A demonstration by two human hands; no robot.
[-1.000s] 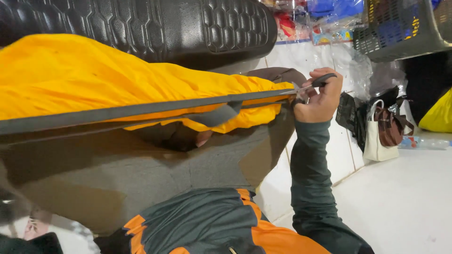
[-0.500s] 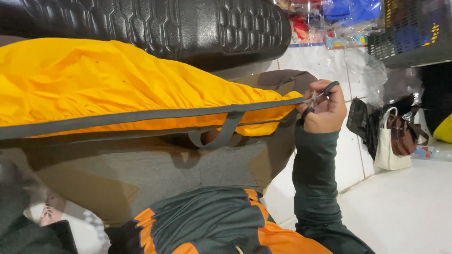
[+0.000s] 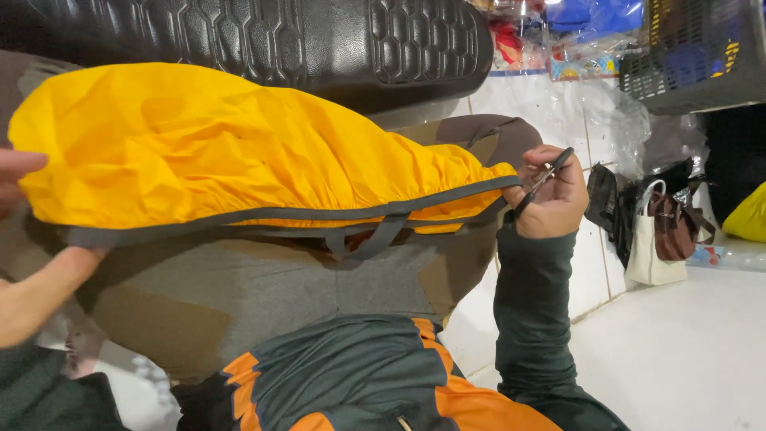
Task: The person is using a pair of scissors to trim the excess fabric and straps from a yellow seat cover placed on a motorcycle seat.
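Overhead, right hand (image 3: 550, 199) pinching scissors (image 3: 542, 182) at yellow cover (image 3: 239, 152) edge; left hand (image 3: 20, 179) gripping opposite end.

A small shop: hanging bags (image 3: 654, 231), packaged goods (image 3: 558, 32), plastic basket (image 3: 690, 52), tiled wall (image 3: 550, 112).

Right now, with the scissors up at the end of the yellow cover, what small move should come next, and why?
Probably bring the scissors in the right hand a little closer to the grey edging of the yellow cover and snip there. The blades sit just past the cover's tip, apart from the cloth, while the left hand holds the far end and the edging runs fairly straight between them.
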